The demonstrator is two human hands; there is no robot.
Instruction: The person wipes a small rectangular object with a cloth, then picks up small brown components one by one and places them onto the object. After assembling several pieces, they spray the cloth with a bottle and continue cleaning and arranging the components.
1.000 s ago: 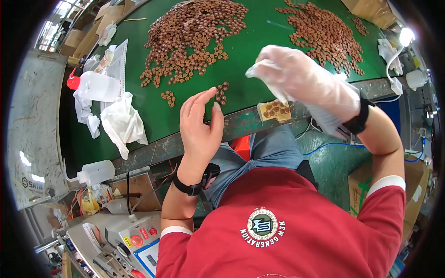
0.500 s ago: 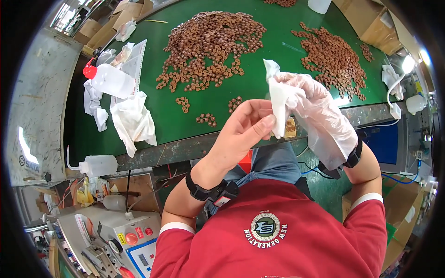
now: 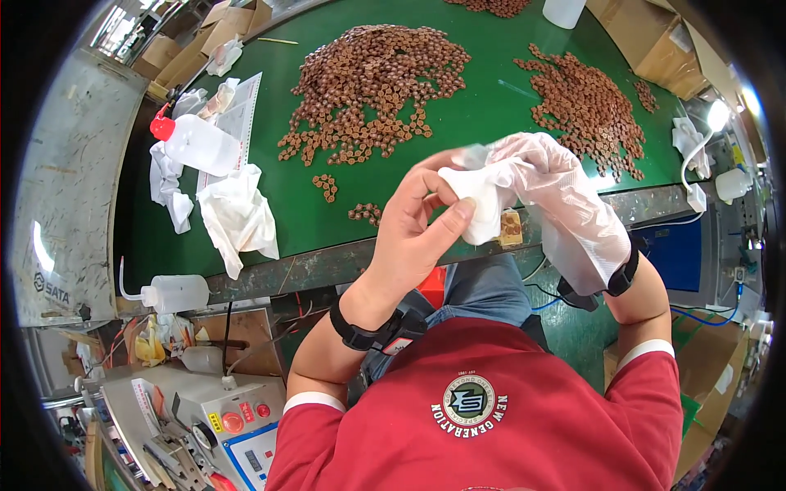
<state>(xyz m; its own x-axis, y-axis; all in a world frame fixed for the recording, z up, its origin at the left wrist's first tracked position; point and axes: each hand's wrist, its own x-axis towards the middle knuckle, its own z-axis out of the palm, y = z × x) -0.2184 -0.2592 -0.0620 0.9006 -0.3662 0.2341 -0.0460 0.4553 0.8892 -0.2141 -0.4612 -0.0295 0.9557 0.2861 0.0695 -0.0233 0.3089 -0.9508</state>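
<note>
Above the near edge of the green table, my bare left hand (image 3: 413, 225) pinches a folded white cloth (image 3: 479, 196) between thumb and fingers. My right hand (image 3: 532, 168) wears a loose, see-through plastic glove and is closed on the same cloth from the other side; its fingertips are partly hidden by the cloth and the wrinkled glove. Just below the cloth, a small tan block (image 3: 510, 229) sits at the table edge. Beyond my hands lies a large heap of small brown round parts (image 3: 368, 82), with a few joined ones (image 3: 325, 188) nearer to me.
A second brown heap (image 3: 585, 110) lies at the right. On the left are a red-capped squeeze bottle (image 3: 201, 145), a crumpled white cloth (image 3: 237, 214) and another squeeze bottle (image 3: 176, 293) at the edge. A lit lamp (image 3: 718, 116) and cardboard box (image 3: 667, 53) stand right.
My left hand has shifted slightly and the cloth has turned, so that a wider, folded face of it shows between my hands. My right hand keeps hold of it.
</note>
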